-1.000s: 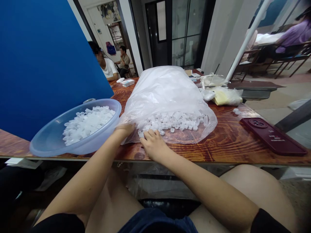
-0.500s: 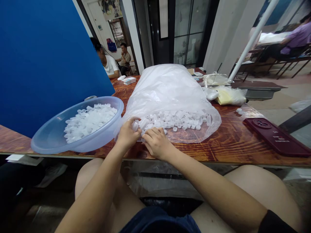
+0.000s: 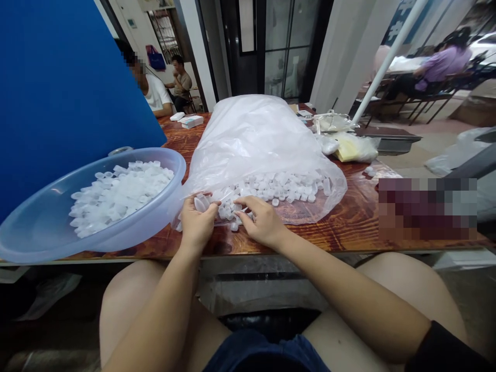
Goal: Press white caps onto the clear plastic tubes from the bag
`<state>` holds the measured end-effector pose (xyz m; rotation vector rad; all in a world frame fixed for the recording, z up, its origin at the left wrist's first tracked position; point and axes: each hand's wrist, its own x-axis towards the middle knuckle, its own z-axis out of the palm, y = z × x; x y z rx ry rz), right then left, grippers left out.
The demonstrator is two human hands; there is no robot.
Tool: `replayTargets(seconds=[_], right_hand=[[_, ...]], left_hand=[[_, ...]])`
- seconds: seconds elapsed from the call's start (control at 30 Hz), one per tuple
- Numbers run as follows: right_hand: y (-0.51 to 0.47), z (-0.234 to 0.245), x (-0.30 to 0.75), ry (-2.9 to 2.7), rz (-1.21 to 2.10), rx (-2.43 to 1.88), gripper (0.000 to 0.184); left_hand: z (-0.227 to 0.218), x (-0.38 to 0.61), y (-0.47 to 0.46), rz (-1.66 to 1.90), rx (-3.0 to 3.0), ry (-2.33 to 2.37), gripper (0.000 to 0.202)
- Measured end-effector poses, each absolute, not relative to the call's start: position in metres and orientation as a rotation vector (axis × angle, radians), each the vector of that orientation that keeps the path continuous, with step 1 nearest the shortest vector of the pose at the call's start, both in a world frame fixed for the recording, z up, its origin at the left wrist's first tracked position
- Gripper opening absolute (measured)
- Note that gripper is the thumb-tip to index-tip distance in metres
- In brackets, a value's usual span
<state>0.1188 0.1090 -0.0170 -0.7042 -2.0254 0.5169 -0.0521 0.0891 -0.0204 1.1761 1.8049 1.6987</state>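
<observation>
A large translucent plastic bag (image 3: 248, 129) lies on the wooden table with its mouth towards me. Small whitish plastic caps (image 3: 279, 186) spill out inside the mouth. At the left edge of that mouth, my left hand (image 3: 197, 219) is curled around a few caps (image 3: 201, 202), its thumb pressed towards the fingers. My right hand (image 3: 263, 219) rests just to the right, thumb and forefinger pinching one small cap (image 3: 237, 206). Beside the bag, on the left, stands a pale blue plastic basin (image 3: 170, 199) holding a heap of similar caps (image 3: 120, 194).
A blue panel (image 3: 77, 72) rises behind the basin. Clear bags with a yellow item (image 3: 346, 147) lie at the table's right. A pixelated dark red object (image 3: 418, 206) is near the right edge. Several people sit in the background, one in purple (image 3: 445, 64).
The view has swung slightly to the right. My hands have moved a little apart, and the right thumb and forefinger now show around a cap. More caps show in my left hand.
</observation>
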Motion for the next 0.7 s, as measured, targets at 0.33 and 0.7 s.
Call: replayTargets(seconds=[0.33,0.7], right_hand=[[0.106,-0.011,0.124,-2.011,0.508,-0.797,0.020],[0.108,-0.002,0.142,-2.048,0.428,-0.720,0.029]], left_hand=[[-0.002,-0.047,0.085,1.757,0.824,1.577,0.043],[0.032,-0.049,0.057,1.515,0.513,1.171,0.042]])
